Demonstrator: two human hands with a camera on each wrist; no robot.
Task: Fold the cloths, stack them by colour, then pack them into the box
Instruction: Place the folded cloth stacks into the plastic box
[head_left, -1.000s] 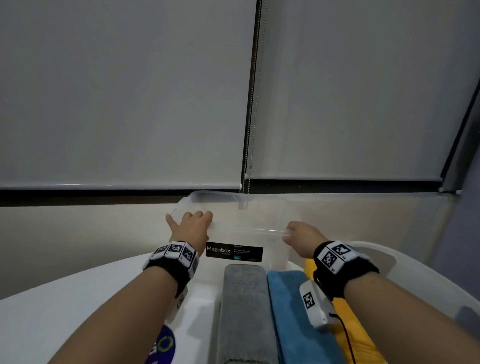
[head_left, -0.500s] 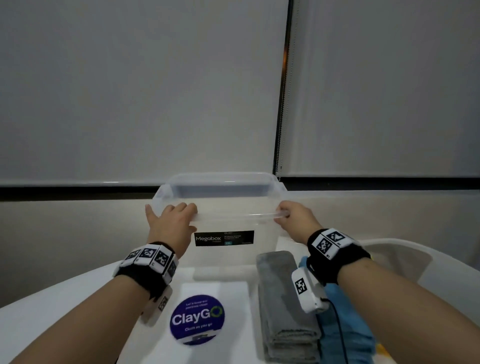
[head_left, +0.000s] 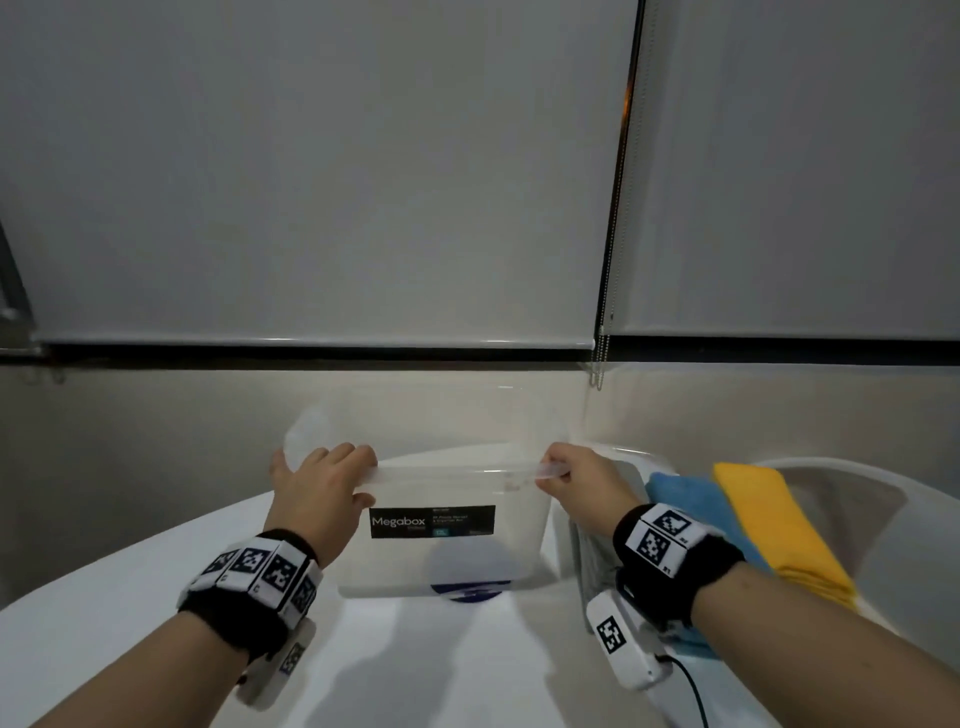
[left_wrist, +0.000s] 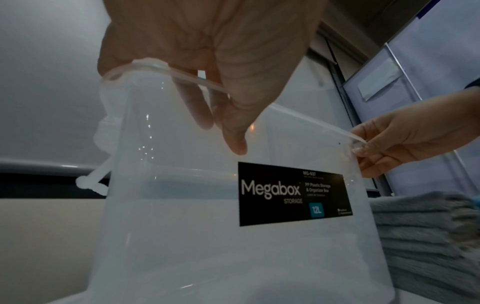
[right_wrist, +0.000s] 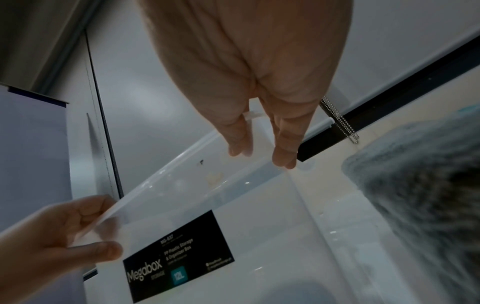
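The clear plastic Megabox box stands in the middle of the white table, with nothing visible inside it. My left hand grips the near rim at its left corner, fingers curled over the edge, thumb on the front wall. My right hand pinches the same rim at the right corner. Right of the box lie folded stacks: grey, mostly hidden by my right wrist, then blue and yellow. The left wrist view shows the box, my left hand and the grey stack.
A round blue sticker on the table shows under the box's front edge. A white curved chair back rises behind the yellow stack. The wall with roller blinds and a bead chain stands close behind the table.
Both hands have drawn the box nearer and to the left of the stacks, so it now covers the blue sticker. Both grips on the rim have stayed the same.
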